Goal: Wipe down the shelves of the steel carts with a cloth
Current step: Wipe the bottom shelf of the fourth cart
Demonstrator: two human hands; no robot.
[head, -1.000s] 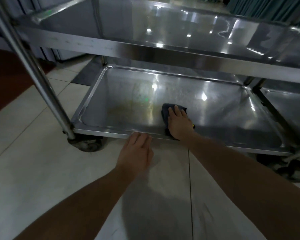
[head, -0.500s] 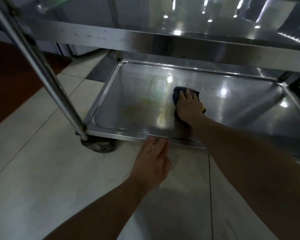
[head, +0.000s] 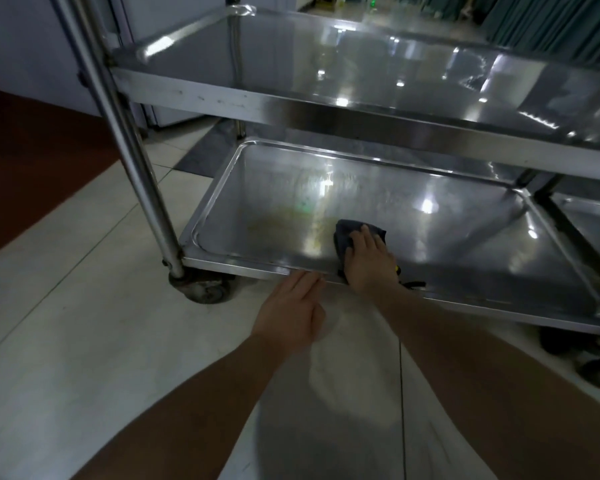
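Below, a right hand (head: 369, 263) presses a dark cloth (head: 347, 233) flat-fingered onto the cart's bottom shelf (head: 465, 244); the left hand (head: 291, 311), fingers straight, touches its front rim.

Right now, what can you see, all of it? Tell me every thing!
cart: 1, silver steel, ahead, on wheels
top shelf: 1, shiny steel, upper part of cart
bottom shelf: 1, steel, low, yellowish stain left of middle
cloth: 1, dark blue, on bottom shelf near front edge
wheel: 1, grey, under front left post
second cart: 1, steel, far right, partly seen
floor: pale tiles, below
left hand: 1, flat, fingertips at bottom shelf's front rim
right hand: 1, pressing on cloth
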